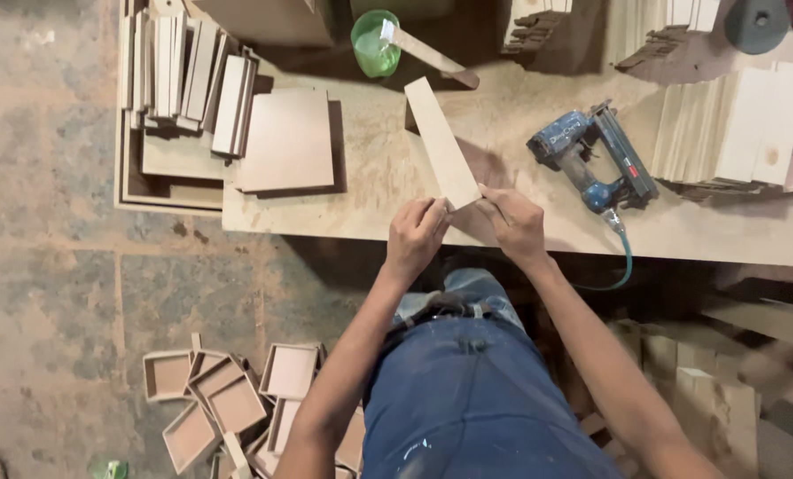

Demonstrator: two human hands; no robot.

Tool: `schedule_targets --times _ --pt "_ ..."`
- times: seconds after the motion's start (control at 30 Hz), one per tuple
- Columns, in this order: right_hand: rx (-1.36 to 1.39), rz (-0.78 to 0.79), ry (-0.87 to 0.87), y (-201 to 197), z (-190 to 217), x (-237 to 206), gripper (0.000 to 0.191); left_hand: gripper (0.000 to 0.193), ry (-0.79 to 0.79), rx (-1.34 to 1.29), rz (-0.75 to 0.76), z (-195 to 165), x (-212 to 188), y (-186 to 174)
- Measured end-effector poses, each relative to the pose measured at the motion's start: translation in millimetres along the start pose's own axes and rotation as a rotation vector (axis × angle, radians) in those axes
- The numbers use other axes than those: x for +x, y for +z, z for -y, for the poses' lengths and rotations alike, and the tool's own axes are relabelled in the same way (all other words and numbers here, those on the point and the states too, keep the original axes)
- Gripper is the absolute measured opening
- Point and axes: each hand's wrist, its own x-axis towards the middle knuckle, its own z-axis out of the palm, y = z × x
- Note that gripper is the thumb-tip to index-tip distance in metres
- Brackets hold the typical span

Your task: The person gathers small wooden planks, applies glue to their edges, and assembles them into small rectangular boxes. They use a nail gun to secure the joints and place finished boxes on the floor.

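1. My left hand (417, 232) is clenched around the near end of a long flat wood strip (441, 142), fingers curled over its left edge.
2. My right hand (513, 222) pinches the same near end from the right side, thumb and fingers closed on it.
3. The strip runs away from me, angled up and to the left, its far end raised over the workbench (370, 191). It throws a shadow on the board below.
4. A blue nail gun (591, 155) lies on the bench to the right of my hands, well apart from them, its green hose (625, 257) dropping over the near edge.
5. A green cup (375, 43) with a wooden stick in it stands at the far edge of the bench, beyond the strip.
6. A square panel (288, 140) lies flat on the bench to the left.
7. Stacks of cut wood pieces (733, 124) sit on the right of the bench; more strips (188, 75) are stacked on the far left.
8. Small shallow wooden trays (228, 399) are piled on the floor to my left.
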Motion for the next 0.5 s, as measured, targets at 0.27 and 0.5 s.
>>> schedule_targets --times 0.27,0.5 --pt "0.033 0.156 -0.21 -12 -11 23 0.015 0.028 -0.019 0.051 -0.028 -13 -3 5" --pt "-0.033 0.226 -0.34 -22 -16 35 0.013 0.02 -0.088 0.052 -0.062 -22 1 12"
